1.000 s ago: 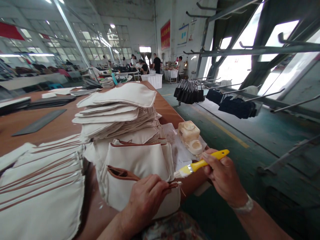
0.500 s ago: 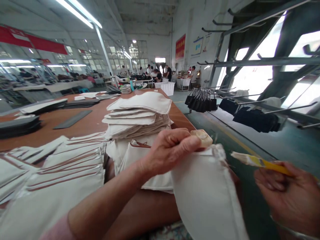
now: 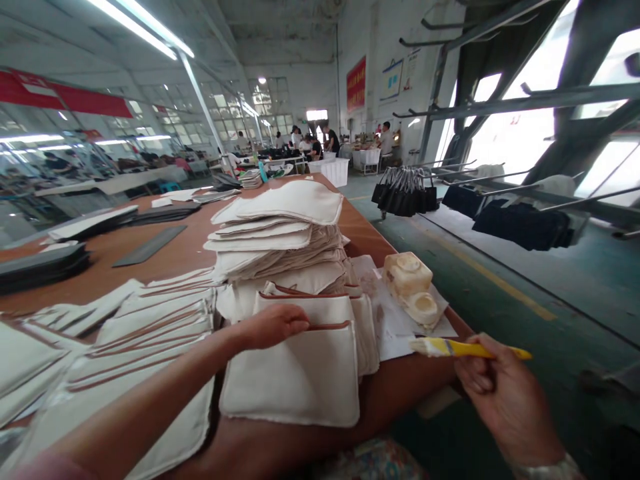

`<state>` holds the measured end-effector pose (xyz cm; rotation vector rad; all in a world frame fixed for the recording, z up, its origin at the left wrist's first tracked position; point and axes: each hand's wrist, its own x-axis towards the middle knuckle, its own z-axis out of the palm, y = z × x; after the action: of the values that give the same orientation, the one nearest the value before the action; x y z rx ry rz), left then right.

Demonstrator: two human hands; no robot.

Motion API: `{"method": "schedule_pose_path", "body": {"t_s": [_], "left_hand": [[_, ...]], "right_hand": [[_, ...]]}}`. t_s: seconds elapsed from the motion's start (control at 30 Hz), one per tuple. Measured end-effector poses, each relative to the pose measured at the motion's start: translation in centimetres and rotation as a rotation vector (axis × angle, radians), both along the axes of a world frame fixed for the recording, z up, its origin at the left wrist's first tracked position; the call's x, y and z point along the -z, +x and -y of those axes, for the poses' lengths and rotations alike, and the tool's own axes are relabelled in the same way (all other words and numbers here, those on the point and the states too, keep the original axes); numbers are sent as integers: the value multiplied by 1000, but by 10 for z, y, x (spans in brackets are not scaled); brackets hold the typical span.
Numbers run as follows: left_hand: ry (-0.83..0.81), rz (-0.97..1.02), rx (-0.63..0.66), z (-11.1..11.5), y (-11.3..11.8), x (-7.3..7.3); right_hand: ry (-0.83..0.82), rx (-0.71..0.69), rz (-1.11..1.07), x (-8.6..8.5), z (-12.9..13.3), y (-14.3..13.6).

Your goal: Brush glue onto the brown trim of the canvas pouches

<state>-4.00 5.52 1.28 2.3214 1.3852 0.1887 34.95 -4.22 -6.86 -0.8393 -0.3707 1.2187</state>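
Observation:
My left hand (image 3: 277,325) is closed, with its fingertips at the brown-trimmed top edge of an off-white fabric panel (image 3: 295,383). That panel lies at the front of a small overlapping set, its lower edge near the table's front. In my right hand (image 3: 505,383) is a paintbrush (image 3: 480,349) with a yellow handle, held level, its pale bristles pointing left. Beyond the bristles, a crusted cream plastic container (image 3: 407,273) with a round opening rests on white paper (image 3: 393,337) at the table's right edge.
A tall stack of off-white panels (image 3: 280,233) rises behind. More brown-trimmed panels (image 3: 145,353) fan out at left. Dark sheets (image 3: 43,263) lie farther back on the brown table (image 3: 370,227). A metal rack (image 3: 500,110) stands right, and people work in the background.
My left hand has moved left and down from beside the container to the front panels; the panel it held up there is no longer raised. The brush has moved left and slightly down.

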Motion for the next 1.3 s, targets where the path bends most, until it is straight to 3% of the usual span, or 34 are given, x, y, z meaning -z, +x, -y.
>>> {"method": "schedule_pose_path", "body": {"t_s": [0.2, 0.37, 0.63, 0.77, 0.9, 1.07, 1.17, 1.3], "left_hand": [[33, -84, -124, 20, 63, 54], [-54, -39, -181, 12, 85, 74], [-265, 214, -140, 20, 78, 72], [-375, 364, -126, 30, 78, 71], [-458, 463, -132, 34, 77, 71], [-536, 615, -120, 39, 77, 67], [-518, 634, -114, 46, 77, 62], [-339, 620, -73, 59, 78, 57]], "right_hand": [[26, -20, 124, 15, -17, -38], [62, 19, 342, 18, -27, -54], [116, -28, 640, 27, -34, -71], [145, 2, 832, 18, -41, -71], [137, 91, 888, 6, -40, -63], [191, 22, 1022, -1, -32, -66], [169, 79, 1025, -1, -34, -62], [118, 113, 804, 1, -38, -53]]}}
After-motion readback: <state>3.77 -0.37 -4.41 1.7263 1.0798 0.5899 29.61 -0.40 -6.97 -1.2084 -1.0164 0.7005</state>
